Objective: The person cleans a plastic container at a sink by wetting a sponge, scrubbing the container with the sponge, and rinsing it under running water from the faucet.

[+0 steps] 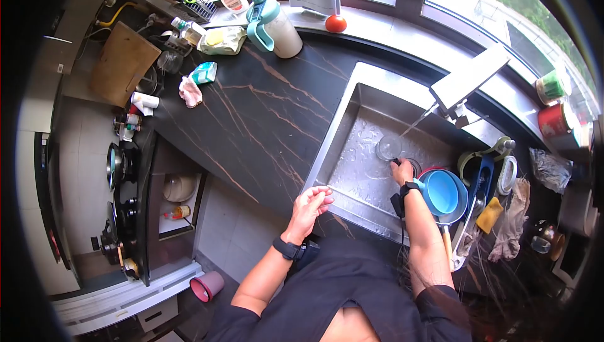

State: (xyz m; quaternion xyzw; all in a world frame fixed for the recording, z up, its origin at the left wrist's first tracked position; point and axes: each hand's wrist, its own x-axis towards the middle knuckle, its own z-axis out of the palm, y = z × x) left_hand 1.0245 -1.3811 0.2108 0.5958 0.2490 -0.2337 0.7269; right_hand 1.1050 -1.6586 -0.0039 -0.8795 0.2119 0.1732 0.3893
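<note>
Inside the steel sink (pixel 352 203), my right hand (pixel 402 171) has its fingers closed on the dark handle of a round, clear-looking utensil (pixel 389 147). Water runs from the faucet (pixel 469 81) close above that utensil. My left hand (pixel 309 208) is raised over the sink's near left corner, fingers curled and holding nothing visible. Blue bowls (pixel 439 192) are stacked to the right of my right hand, touching or close to my forearm. Both wrists wear dark bands.
A dark veined counter (pixel 251 109) spreads left of the sink. On it stand a teal-lidded jug (pixel 283 33) and packets (pixel 204 72). A tomato (pixel 336 23) sits on the sill. Right of the sink are a yellow sponge (pixel 489 215) and a cloth (pixel 513 222).
</note>
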